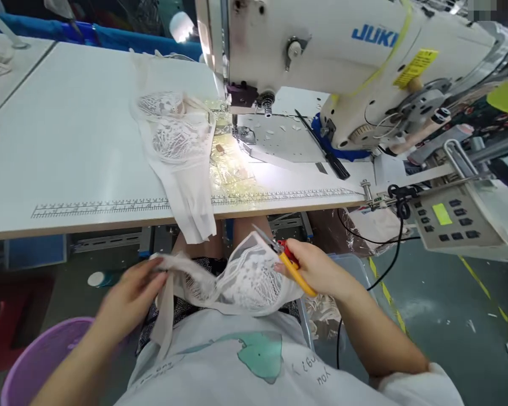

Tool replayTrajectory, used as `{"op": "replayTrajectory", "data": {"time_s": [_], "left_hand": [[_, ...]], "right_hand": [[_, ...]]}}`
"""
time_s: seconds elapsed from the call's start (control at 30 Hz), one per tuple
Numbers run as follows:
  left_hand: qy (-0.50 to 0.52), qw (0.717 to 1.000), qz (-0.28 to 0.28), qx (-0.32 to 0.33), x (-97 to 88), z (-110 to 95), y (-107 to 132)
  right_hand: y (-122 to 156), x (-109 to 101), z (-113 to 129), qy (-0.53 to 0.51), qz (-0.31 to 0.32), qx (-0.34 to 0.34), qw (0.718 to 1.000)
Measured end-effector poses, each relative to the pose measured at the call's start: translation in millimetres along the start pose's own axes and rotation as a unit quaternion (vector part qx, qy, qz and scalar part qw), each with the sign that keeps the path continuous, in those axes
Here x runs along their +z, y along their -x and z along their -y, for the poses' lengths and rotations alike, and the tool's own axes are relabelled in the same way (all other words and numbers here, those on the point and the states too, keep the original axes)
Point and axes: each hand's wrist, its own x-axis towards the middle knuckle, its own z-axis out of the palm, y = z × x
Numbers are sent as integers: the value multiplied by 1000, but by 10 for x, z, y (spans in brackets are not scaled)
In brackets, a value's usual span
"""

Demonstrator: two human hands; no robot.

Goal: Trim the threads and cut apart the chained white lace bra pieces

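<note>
My left hand is closed on one end of a white lace bra piece held over my lap. My right hand grips yellow-handled thread snips, their blades pointing up-left over the lace cup. A strap hangs down from the piece near my left hand. A second white lace garment lies on the sewing table, drooping over its front edge.
A white JUKI sewing machine stands at the right of the table, its needle area lit. A control panel sits at the right. A purple basket stands at lower left, a clear bin beside my right knee. A ruler strip runs along the table edge.
</note>
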Motion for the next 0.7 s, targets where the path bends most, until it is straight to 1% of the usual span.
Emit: {"op": "replayTrajectory", "data": {"time_s": [0.03,0.07,0.13,0.17,0.23,0.33,0.4,0.47,0.53,0.57,0.6,0.63,0.7], "left_hand": [[2,1000,26,17,130,-24,-148],[3,998,54,40,248,-52,-283],[-1,995,78,67,417,-93,-471],[-6,994,81,72,458,-95,-516],[-16,994,83,68,456,-51,-514],[-25,995,80,50,316,103,-373],[-32,996,70,35,213,215,-259],[-30,998,54,31,141,302,-175],[-33,996,55,56,73,353,-144],[-42,994,61,77,20,363,-150],[-51,992,70,94,-55,363,-169],[-57,989,83,106,-159,350,-201],[-41,988,92,118,-446,279,-304]], "right_hand": [[-19,21,-128,3,37,28,999],[-29,51,-249,10,62,52,997],[-5,112,-457,19,88,76,993],[30,135,-540,24,92,85,992],[131,152,-662,33,97,102,989],[274,101,-752,47,105,131,985],[314,24,-758,67,104,156,980],[295,-84,-707,110,95,190,971],[225,-214,-587,154,93,205,962],[174,-282,-502,165,93,193,963],[115,-346,-404,165,92,166,968],[47,-404,-297,157,88,127,975],[-110,-479,-75,131,68,41,988]]}}
